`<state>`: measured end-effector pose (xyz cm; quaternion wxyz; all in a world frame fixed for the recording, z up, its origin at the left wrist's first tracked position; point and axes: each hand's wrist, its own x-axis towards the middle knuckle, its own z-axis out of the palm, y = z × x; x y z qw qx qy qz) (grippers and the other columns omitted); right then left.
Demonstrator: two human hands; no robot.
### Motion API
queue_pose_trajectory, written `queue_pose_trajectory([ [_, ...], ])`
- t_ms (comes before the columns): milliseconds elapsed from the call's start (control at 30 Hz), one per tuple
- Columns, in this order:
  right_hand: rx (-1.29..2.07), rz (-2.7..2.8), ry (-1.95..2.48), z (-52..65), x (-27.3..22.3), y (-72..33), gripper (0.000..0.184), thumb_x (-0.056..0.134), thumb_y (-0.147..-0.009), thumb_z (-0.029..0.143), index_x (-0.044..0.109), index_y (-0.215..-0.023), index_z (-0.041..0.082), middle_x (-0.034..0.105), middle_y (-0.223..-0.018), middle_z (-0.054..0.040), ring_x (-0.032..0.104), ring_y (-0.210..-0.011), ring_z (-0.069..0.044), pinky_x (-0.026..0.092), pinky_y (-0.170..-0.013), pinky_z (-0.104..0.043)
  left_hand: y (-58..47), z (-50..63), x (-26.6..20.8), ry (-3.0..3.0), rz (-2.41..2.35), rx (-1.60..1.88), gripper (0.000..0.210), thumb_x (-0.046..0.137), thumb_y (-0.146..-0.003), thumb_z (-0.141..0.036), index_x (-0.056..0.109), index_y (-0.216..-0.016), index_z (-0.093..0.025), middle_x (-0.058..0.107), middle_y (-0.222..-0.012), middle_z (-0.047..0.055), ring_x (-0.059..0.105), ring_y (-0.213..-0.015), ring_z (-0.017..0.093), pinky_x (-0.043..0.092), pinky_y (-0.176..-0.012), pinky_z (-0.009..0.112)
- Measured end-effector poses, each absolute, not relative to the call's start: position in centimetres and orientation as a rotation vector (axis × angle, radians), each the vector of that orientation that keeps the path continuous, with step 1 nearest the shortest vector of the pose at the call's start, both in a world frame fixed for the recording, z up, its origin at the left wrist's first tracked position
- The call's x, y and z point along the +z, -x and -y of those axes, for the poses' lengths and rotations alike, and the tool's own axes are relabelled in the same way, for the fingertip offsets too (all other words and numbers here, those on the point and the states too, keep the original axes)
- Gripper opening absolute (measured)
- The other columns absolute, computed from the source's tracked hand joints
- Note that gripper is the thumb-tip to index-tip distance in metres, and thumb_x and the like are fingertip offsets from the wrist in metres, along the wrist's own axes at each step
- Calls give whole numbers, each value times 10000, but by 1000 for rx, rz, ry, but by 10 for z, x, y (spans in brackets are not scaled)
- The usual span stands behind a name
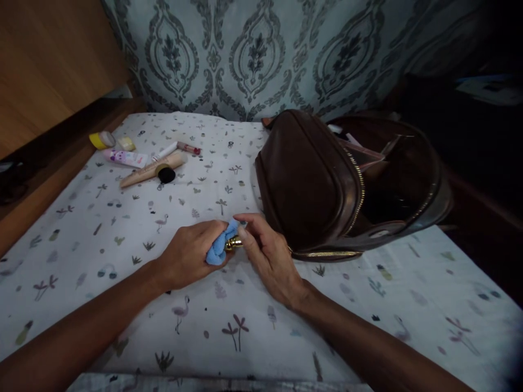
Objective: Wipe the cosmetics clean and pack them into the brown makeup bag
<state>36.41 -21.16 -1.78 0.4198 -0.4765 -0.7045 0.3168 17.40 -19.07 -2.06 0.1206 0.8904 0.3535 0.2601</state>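
Observation:
My left hand [191, 256] is closed round a light blue cloth [216, 251], bunched up in its grip. Out of the cloth, toward the right, sticks a small shiny gold cosmetic item [232, 243]; the cloth and fingers hide the rest of it, so its exact kind does not show. With thumb and fingertips, my right hand [272, 258] pinches the exposed end of the gold item, and its index finger reaches to the cloth's upper edge. Both hands are just above the patterned sheet [212, 326], left of a brown leather bag [302, 179].
The bag lies unzipped, with a clear-sided pouch [368, 155] inside. At the far left of the sheet are a yellow-banded jar [102, 140], a purple-and-white tube [127, 158], a beige tube [147, 171], a dark-bristled brush [166, 174] and a reddish lip tube [188, 148]. Behind hangs a patterned curtain [257, 54].

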Motion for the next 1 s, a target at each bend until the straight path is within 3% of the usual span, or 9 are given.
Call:
queue_pose_trajectory([
  [233, 901, 1698, 1208, 212, -16, -364, 311, 460, -1001, 436, 579, -1127, 177, 425, -603, 70, 456, -541, -109, 388, -553, -247, -175, 193, -17, -2425, -1088, 672, 133, 595, -885, -270, 534, -987, -209, 654, -838, -20, 625, -718, 144, 454, -627, 252],
  [400, 909, 1714, 1071, 214, -19, -364, 280, 501, -985, 373, 553, -1183, 182, 608, -757, 15, 566, -645, -119, 458, -625, -262, -175, 190, -9, -2063, -1063, 692, 149, 657, -842, -286, 551, -910, -206, 595, -724, -63, 547, -622, 96, 417, -582, 211],
  [567, 959, 1634, 1035, 214, -25, -363, 203, 539, -969, 360, 594, -1078, 197, 608, -743, 16, 561, -622, -115, 470, -587, -261, -174, 190, -6, -1993, -1007, 693, 188, 675, -844, -299, 579, -975, -205, 640, -786, -46, 588, -683, 108, 449, -633, 218],
  [767, 1106, 1426, 1001, 215, -19, -361, 198, 607, -939, 393, 554, -896, 206, 530, -645, 62, 477, -499, -72, 405, -482, -222, -175, 192, -7, -2136, -1090, 616, 309, 683, -844, -350, 554, -1107, -251, 698, -942, -25, 656, -787, 146, 474, -677, 244],
  [1000, 1113, 1354, 992, 215, -15, -360, 263, 590, -942, 435, 516, -821, 213, 513, -639, 59, 470, -512, -76, 402, -487, -223, -174, 192, -6, -2148, -1088, 652, 256, 672, -854, -361, 543, -1033, -231, 675, -847, -39, 627, -700, 125, 460, -638, 231],
])
